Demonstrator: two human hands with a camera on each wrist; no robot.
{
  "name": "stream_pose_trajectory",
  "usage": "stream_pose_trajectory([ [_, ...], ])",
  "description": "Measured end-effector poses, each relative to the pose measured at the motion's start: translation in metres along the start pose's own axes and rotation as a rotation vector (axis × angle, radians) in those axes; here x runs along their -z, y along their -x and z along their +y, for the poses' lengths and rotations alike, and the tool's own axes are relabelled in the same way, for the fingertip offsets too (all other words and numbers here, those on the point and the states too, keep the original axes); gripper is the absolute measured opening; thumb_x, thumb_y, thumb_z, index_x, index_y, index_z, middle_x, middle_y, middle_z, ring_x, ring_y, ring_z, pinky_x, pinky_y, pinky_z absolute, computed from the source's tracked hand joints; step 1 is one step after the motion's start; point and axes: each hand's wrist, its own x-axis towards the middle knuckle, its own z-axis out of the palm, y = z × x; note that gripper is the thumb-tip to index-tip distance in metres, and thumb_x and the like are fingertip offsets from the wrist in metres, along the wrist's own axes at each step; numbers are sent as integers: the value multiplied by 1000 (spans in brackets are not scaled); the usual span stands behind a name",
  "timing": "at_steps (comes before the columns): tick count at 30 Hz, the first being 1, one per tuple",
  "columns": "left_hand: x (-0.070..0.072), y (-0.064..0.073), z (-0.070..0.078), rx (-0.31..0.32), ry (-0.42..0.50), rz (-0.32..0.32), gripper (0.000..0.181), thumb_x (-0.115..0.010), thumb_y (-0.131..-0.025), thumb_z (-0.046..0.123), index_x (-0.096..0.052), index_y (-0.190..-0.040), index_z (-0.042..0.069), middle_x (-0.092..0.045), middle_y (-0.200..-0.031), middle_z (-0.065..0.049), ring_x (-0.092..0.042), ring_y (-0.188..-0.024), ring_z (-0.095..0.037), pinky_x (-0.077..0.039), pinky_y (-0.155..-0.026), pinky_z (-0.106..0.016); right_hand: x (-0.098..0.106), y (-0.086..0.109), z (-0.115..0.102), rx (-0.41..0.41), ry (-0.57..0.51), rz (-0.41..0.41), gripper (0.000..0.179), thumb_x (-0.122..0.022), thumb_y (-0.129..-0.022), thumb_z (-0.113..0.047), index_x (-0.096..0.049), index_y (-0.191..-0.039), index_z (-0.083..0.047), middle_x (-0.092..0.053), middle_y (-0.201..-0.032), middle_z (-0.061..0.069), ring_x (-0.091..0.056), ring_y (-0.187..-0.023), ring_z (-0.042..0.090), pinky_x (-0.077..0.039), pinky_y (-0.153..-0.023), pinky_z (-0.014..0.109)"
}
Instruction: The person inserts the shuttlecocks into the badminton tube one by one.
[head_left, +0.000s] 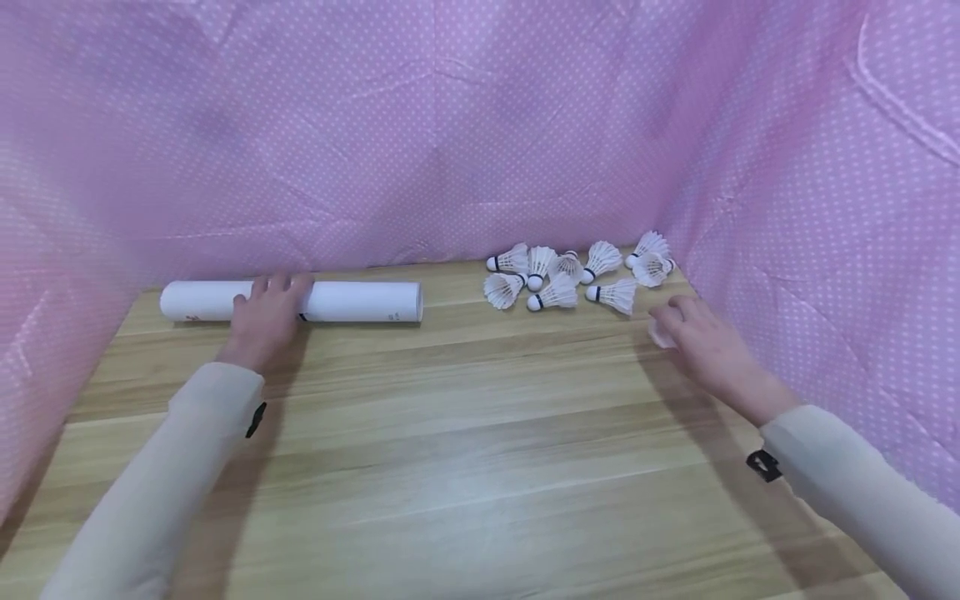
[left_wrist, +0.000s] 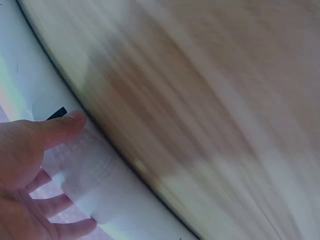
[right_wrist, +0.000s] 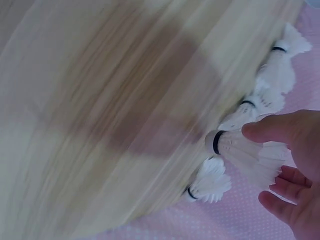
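Observation:
A long white tube (head_left: 360, 302) lies sideways on the wooden table at the back left. My left hand (head_left: 264, 321) grips it near its middle, thumb on the near side and fingers over the far side, as the left wrist view shows. At the right side, my right hand (head_left: 708, 354) holds a white shuttlecock (right_wrist: 245, 152) by its feathers between thumb and fingers. Its cork end, with a dark band, points away from the palm. Several more shuttlecocks (head_left: 555, 293) lie loosely grouped at the back edge, to the left of my right hand.
Pink dotted cloth (head_left: 435, 133) hangs behind the table and along both sides, close to the shuttlecocks and my right arm. The wooden tabletop (head_left: 450, 450) stretches between my forearms.

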Motion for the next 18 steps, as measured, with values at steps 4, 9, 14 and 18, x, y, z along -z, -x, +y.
stream_pose_trajectory([
  [4,1,9,-2,-41,9,-4,50,-45,-99,-5,-40,-146,10,-42,-138,-32,-34,-126,-56,-34,-85,-82,3,-1,-11,-86,-105,5,64,-86,-68,5,-59,-126,2,-54,-116,26,-53,-106,44,-48,-87,60],
  [9,6,23,-1,-87,28,-14,54,-51,-96,-6,-41,-146,11,-43,-141,-30,-32,-131,-57,-31,-90,-84,-1,-3,-22,-110,-154,94,64,-88,-65,0,-61,-123,-2,-56,-116,23,-53,-105,44,-45,-87,61],
  [14,8,36,-1,-150,43,-14,60,-64,-91,-5,-43,-145,13,-44,-142,-27,-33,-133,-55,-30,-94,-82,-2,-7,-36,-100,-247,182,63,-87,-65,4,-61,-123,1,-60,-114,24,-57,-103,44,-47,-87,59],
  [18,9,45,0,-214,49,-29,65,-70,-89,-3,-44,-147,15,-44,-144,-24,-34,-136,-50,-29,-98,-80,-1,-8,-48,-127,-325,215,65,-88,-65,6,-61,-123,2,-60,-114,22,-57,-102,40,-48,-86,56],
])
